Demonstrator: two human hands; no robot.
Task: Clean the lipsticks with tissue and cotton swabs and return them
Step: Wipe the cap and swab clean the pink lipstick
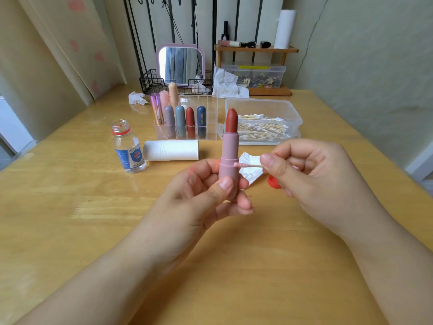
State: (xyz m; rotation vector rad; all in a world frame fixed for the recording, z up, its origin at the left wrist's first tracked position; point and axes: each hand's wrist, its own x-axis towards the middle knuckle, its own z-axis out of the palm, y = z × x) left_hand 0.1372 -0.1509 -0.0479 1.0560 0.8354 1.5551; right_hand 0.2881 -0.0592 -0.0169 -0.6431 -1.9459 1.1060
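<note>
My left hand (206,191) held the open lipstick (229,158) upright above the middle of the desk (70,219), its grip closed round the pink tube with the thumb on the front and the fingers behind. The red bullet stood fully out of the tube. My right hand (311,174) had a narrow grip, pinching a cotton swab (248,165) between thumb and forefinger; the swab lay level, and its pink-stained tip touched the collar of the tube.

Behind the hands, a crumpled tissue (250,170) lay on the desk, and a red cap (273,182) showed just beside it, partly hidden by my right hand. Toward the far edge stood a clear organiser (206,123) holding the other lipsticks (180,120) upright in its compartments. To its right sat a clear box (262,106) of cotton swabs, touching or nearly touching it; I could not tell which. In front of the organiser a tissue roll (171,150) lay on its side, and an uncapped glass bottle (127,146) stood near the roll's left end.
</note>
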